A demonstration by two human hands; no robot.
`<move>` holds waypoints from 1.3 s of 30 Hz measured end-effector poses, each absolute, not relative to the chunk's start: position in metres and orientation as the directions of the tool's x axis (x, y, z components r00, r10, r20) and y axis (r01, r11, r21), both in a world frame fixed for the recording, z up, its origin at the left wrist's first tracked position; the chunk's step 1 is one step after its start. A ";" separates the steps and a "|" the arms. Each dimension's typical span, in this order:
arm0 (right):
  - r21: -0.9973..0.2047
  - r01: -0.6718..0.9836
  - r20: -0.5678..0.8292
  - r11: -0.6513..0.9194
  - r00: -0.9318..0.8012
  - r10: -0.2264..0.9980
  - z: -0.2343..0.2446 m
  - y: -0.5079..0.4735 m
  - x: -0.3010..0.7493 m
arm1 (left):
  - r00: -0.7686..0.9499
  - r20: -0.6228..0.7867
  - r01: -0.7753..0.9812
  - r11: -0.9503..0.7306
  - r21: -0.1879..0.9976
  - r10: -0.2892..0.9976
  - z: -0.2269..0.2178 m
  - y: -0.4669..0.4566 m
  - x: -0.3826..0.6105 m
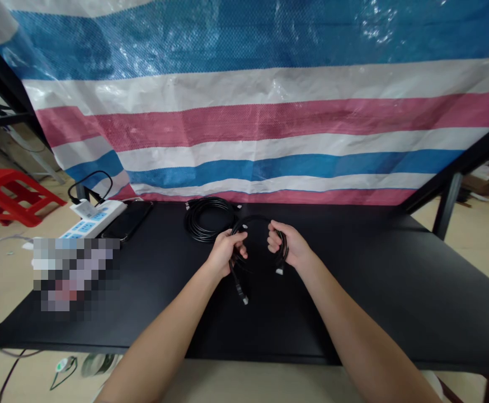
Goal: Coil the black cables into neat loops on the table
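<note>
Both my hands grip a black cable [258, 217] above the middle of the black table, and a loop of it arches between them. My left hand [225, 251] is closed round a bundle of its strands, with one plug [243, 295] hanging below. Another silvery connector shows just above that thumb. My right hand [290, 244] is closed round more loops, and a light-coloured plug [279, 271] dangles under its fingers. Behind my left hand lies a coiled black cable [191, 225] with pale connector ends. Where the strands pass inside my fists is hidden.
At the left of the black table [370, 280] are a white power strip [97, 218] with a charger in it, a dark phone [127, 220] and a pixelated item. A striped plastic sheet [253, 123] hangs behind. A red stool [15, 196] stands on the floor.
</note>
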State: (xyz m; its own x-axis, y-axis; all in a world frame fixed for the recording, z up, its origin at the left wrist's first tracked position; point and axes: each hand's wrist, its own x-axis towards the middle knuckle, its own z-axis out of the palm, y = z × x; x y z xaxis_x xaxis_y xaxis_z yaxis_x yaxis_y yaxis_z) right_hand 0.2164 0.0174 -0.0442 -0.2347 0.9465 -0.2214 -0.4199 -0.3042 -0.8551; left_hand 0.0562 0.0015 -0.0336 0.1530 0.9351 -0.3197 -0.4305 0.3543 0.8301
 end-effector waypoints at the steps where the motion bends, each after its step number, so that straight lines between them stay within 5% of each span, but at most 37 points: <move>1: -0.837 -0.442 -0.225 -0.321 -0.257 0.940 -0.044 0.018 0.217 | 0.160 -0.312 -0.451 0.350 0.821 0.937 -0.033 0.001 0.056; 7: -0.841 -0.403 -0.218 -0.361 -0.359 0.908 -0.040 0.017 0.218 | 0.145 -0.269 -0.441 0.306 0.844 0.952 -0.032 0.003 0.053; 13: -0.905 -0.345 -0.100 -0.249 -0.396 0.913 -0.038 0.014 0.222 | -0.066 -0.132 -0.277 0.109 0.955 0.989 -0.031 0.007 0.052; 23: -0.974 -0.203 -0.055 -0.097 -0.201 0.978 -0.035 0.010 0.221 | -0.165 0.017 -0.131 -0.039 0.991 0.986 -0.038 0.010 0.051; 32: -0.970 -0.226 -0.044 -0.094 -0.218 0.975 -0.040 0.007 0.212 | 0.076 -0.185 -0.370 0.200 0.907 0.980 -0.028 0.004 0.048; 39: -0.952 -0.284 -0.032 -0.118 -0.290 0.957 -0.038 0.006 0.211 | 0.236 -0.258 -0.295 0.322 0.900 0.937 -0.021 0.003 0.039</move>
